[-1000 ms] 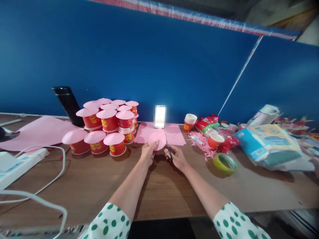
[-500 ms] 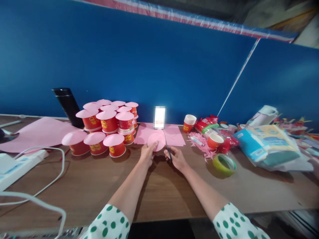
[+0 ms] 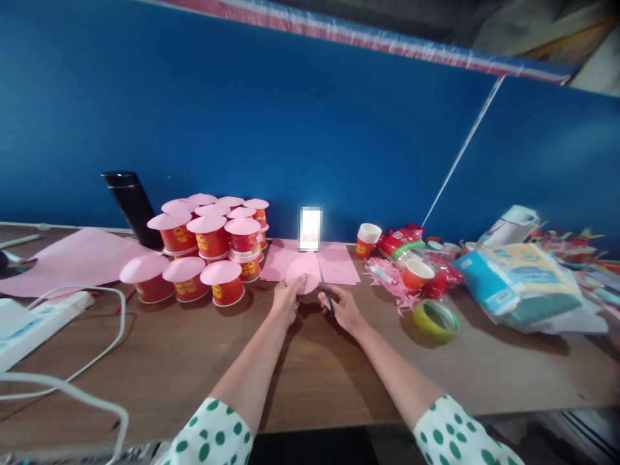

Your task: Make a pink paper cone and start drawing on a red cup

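Observation:
Between thumb and fingers, my left hand (image 3: 287, 301) pinches a round pink paper disc (image 3: 303, 270) by its near edge. My right hand (image 3: 343, 307) is closed on scissors (image 3: 327, 296) with dark handles, their blades pointing up and away along the disc's right edge. Whether the blades touch the paper is too small to tell. Behind the disc, pink paper sheets (image 3: 339, 258) lie on the table. To the left stand several red paper cups (image 3: 227, 292), some stacked, topped with pink paper cones (image 3: 220, 272).
A bright phone-like screen (image 3: 310, 229) stands at the back. On the right are stacked cups (image 3: 369, 239), pink scraps (image 3: 407, 298), a yellow-green tape roll (image 3: 436, 321) and a blue package (image 3: 523, 284). A black flask (image 3: 130, 206), pink sheet (image 3: 82, 258) and power strip (image 3: 43, 329) occupy the left.
The pink disc has shifted very slightly left in my left hand. Both hands stay in nearly the same place, and the things around them have not moved.

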Available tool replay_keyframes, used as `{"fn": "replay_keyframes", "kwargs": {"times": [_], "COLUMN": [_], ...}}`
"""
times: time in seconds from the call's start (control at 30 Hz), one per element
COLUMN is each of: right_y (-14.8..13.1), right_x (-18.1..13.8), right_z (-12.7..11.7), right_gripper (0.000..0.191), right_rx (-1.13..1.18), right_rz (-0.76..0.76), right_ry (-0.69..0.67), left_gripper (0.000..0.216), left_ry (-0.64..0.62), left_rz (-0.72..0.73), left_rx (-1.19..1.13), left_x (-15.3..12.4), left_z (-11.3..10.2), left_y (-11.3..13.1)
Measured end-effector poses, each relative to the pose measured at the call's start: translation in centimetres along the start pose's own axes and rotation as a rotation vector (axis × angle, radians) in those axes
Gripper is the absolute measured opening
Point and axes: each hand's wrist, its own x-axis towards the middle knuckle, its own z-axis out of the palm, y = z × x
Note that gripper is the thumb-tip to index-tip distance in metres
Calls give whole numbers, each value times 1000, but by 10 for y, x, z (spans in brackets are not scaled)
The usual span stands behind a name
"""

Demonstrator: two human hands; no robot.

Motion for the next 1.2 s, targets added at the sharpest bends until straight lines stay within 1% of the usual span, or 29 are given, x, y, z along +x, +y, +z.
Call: {"fn": "replay_keyframes", "kwargs": {"times": [0.13, 0.27, 0.5, 0.6, 0.9, 1.2], "right_y": [-1, 3, 7, 6, 2, -2], "right_x": [0, 1, 2, 2, 0, 0], "right_z": [0, 0, -2, -2, 0, 0], "right_gripper": [43, 42, 41, 40, 42, 43], "right_rx": [-11, 17, 18, 24, 26, 10], "right_rz": [0, 3, 6, 7, 23, 20], "right_ry": [-10, -14, -37, -34, -17, -7], "left_gripper": [41, 40, 42, 42, 43, 38], "left_ry": [-26, -4, -29, -14, -36, -22], "left_rz": [16, 18, 24, 7, 7, 7], "left_rx": [-13, 21, 56, 66, 16, -13], "left_x": [2, 2, 5, 7, 5, 4], "left_z": [-1, -1, -3, -5, -3, -2], "left_y": [-2, -2, -6, -8, -5, -4]}}
